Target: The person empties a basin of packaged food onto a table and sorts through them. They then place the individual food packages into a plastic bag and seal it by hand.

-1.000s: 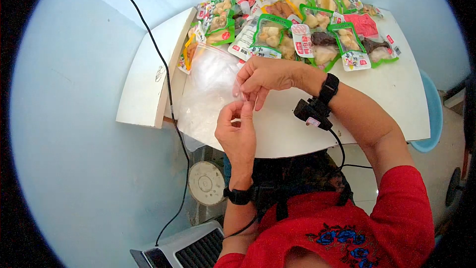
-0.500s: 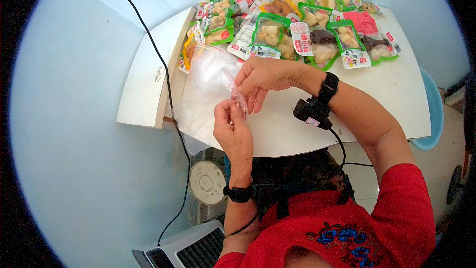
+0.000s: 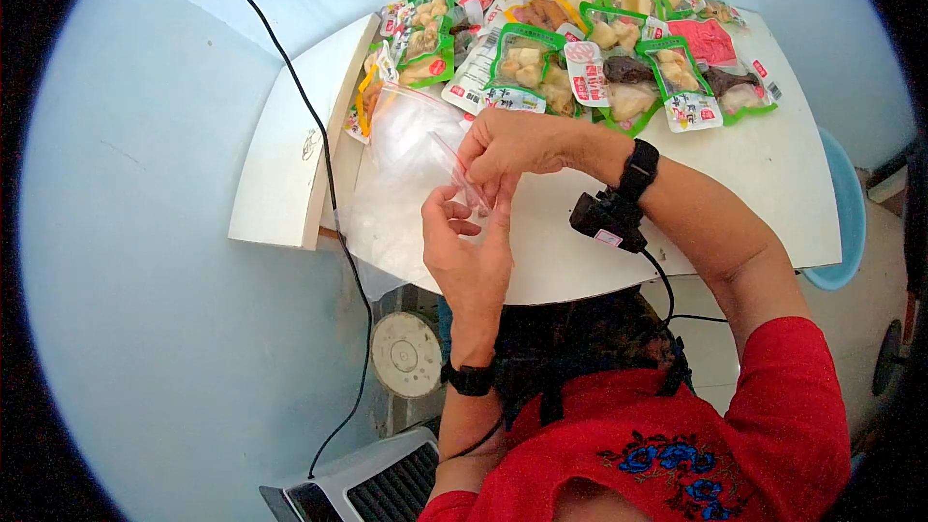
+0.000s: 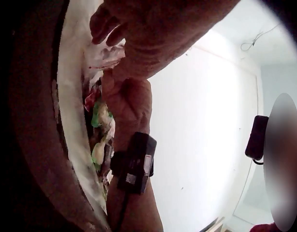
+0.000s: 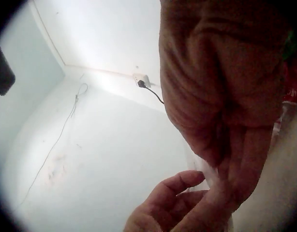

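Note:
In the head view a clear zip bag (image 3: pixel 454 166) with a red line along its mouth hangs between both hands. My right hand (image 3: pixel 512 147) pinches its edge from above, fingers bent downward. Just below, my left hand (image 3: pixel 469 246) has its thumb and fingers parted at the bag's lower corner, the thumb close against the right fingertips. The right wrist view shows the left hand (image 5: pixel 180 205) under the right hand (image 5: pixel 221 96), with whitish film between them. More clear bags (image 3: pixel 401 150) lie piled on the white table (image 3: pixel 580 251) beside the hands.
Many sealed food packets (image 3: pixel 522 63) are heaped along the table's back. A white board (image 3: pixel 300 135) stands at the left, with a black cable (image 3: pixel 324 126) hanging in front. A blue basin (image 3: pixel 843 222) is beyond the right edge, and a round stool (image 3: pixel 404 356) below.
The bag's red-lined mouth has come into view between the hands. My left thumb and fingers have spread from a pinch, the thumb moving right. The right hand has barely moved.

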`<state>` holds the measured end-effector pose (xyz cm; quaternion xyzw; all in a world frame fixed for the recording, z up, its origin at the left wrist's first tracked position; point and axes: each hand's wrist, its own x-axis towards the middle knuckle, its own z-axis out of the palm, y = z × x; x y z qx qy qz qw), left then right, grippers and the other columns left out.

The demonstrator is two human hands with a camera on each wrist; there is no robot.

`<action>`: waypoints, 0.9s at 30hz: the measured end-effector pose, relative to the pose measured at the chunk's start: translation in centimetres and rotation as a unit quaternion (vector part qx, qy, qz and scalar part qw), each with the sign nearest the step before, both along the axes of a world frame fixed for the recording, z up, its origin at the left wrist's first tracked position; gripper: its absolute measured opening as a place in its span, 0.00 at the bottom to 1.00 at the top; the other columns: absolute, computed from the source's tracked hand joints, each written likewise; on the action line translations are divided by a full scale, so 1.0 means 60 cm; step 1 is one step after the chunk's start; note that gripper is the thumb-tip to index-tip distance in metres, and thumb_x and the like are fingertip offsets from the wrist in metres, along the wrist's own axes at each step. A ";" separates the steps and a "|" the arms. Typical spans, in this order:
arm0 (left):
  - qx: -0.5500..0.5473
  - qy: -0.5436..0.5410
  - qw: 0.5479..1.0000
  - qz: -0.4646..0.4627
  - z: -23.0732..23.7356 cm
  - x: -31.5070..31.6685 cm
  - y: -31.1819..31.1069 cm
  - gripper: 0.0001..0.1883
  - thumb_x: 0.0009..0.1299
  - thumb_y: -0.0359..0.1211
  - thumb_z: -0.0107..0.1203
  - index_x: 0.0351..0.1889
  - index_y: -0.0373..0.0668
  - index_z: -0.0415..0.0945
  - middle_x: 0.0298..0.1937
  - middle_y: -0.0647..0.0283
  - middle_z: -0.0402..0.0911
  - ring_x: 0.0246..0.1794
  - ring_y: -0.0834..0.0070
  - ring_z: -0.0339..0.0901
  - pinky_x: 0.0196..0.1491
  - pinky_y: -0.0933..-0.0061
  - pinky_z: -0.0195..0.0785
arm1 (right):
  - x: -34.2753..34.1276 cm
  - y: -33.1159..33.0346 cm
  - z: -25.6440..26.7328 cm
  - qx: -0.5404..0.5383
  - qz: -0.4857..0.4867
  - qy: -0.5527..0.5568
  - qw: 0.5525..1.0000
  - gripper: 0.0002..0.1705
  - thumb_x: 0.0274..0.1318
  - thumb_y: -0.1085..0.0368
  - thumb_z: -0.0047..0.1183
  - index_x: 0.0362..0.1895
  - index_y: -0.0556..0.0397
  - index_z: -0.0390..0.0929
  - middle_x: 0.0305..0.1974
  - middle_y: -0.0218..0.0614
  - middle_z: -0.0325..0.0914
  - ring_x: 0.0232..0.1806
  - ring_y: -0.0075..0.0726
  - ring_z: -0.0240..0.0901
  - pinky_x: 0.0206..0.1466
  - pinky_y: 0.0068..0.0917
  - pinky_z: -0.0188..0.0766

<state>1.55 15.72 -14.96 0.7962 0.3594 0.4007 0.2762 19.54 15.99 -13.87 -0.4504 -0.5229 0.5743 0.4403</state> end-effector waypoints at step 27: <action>-0.041 -0.051 0.998 -0.003 -0.016 -0.008 0.009 0.08 0.69 0.31 0.59 0.32 0.38 0.73 0.26 0.71 0.75 0.26 0.85 0.70 0.30 0.80 0.66 | -0.016 -0.012 0.018 -0.035 -0.008 -0.002 0.999 0.13 0.53 0.62 0.57 0.27 0.61 0.81 0.25 0.38 0.81 0.23 0.28 0.79 0.27 0.24 0.80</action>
